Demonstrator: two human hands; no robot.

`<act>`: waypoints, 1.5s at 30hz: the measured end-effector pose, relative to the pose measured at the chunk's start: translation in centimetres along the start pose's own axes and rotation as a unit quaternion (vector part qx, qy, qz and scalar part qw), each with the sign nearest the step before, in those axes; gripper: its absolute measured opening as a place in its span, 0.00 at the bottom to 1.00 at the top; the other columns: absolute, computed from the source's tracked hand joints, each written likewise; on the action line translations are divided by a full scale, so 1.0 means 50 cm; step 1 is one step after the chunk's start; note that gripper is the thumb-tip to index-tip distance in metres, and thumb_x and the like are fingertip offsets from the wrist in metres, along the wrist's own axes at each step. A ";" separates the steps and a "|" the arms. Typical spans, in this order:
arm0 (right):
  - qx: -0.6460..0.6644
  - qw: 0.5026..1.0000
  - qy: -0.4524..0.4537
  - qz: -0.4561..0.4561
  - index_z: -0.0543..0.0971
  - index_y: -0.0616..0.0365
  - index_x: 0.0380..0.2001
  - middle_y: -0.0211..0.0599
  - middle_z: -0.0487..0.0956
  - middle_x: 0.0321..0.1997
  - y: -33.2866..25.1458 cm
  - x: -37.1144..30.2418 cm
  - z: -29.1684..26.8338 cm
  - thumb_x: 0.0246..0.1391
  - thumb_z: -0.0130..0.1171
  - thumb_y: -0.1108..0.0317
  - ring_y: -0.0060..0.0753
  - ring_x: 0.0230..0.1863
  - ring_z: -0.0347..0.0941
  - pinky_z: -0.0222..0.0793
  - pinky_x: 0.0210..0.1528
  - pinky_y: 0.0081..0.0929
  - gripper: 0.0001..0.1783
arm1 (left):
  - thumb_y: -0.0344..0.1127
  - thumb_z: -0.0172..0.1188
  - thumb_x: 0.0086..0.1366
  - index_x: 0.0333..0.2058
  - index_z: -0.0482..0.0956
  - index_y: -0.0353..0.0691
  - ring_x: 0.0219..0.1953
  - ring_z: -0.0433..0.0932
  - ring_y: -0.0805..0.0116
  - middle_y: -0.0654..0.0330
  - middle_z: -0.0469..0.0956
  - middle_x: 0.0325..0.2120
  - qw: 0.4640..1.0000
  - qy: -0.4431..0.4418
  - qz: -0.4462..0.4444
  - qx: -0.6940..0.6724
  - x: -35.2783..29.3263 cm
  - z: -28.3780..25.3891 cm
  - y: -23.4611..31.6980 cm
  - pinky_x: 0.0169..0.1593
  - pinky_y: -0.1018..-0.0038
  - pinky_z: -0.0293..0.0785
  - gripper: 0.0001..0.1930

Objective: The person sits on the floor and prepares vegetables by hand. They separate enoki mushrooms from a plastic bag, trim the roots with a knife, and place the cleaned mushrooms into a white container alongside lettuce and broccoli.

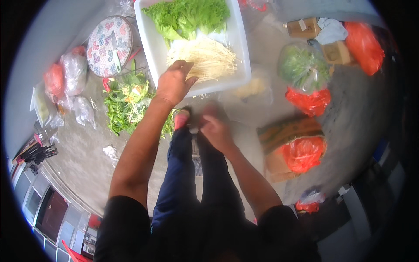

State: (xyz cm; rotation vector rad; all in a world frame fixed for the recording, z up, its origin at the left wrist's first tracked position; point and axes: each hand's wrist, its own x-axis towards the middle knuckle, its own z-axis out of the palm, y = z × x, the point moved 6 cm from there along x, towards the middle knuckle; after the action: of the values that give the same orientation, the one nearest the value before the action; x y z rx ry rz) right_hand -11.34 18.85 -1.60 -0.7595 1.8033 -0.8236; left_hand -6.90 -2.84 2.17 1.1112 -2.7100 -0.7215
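A white plastic tub stands in front of me, with leafy green lettuce along its far side. Pale, thin enoki mushrooms lie spread in its nearer half. My left hand reaches over the tub's near left corner, thumb apart from the fingers, its fingertips at the left edge of the mushrooms. Lower down, over my legs, my right hand is smeared by motion, so its fingers and anything in them cannot be made out.
Green vegetable trimmings heap left of the tub. Beyond them, a knife rests on a round heart-patterned stool. At right are a bag of greens, red plastic bags and an open cardboard box. Clear bags lie far left.
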 end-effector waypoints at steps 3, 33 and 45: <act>-0.053 0.994 0.029 0.087 0.76 0.56 0.42 0.38 0.79 0.27 0.091 -0.044 -0.089 0.43 0.62 0.67 0.32 0.29 0.76 0.72 0.35 0.28 0.19 | 0.34 0.59 0.55 0.40 0.78 0.38 0.39 0.75 0.55 0.52 0.75 0.40 0.991 -0.020 -0.101 -0.087 0.000 0.023 -0.014 0.44 0.66 0.71 0.13; -0.314 0.908 0.073 -0.266 0.80 0.58 0.32 0.41 0.77 0.39 -0.083 0.421 -0.092 0.44 0.51 0.74 0.46 0.45 0.69 0.63 0.48 0.40 0.11 | 0.39 0.53 0.55 0.43 0.75 0.44 0.52 0.66 0.59 0.60 0.72 0.47 0.994 -0.086 -0.073 -0.001 0.092 0.177 -0.093 0.53 0.62 0.61 0.16; -0.259 0.913 0.155 -0.276 0.78 0.60 0.37 0.46 0.75 0.44 -0.162 0.296 -0.144 0.44 0.53 0.79 0.52 0.49 0.67 0.62 0.51 0.44 0.14 | 0.45 0.49 0.61 0.56 0.65 0.50 0.63 0.56 0.58 0.60 0.63 0.58 0.990 -0.140 -0.021 -0.002 0.071 0.165 -0.061 0.63 0.56 0.49 0.24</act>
State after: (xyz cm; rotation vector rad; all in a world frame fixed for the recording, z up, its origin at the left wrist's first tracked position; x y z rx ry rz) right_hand -21.87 3.86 -0.49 -1.6139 2.1585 -0.8584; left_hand -9.90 -4.04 -6.74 1.1467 -2.9172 -0.9555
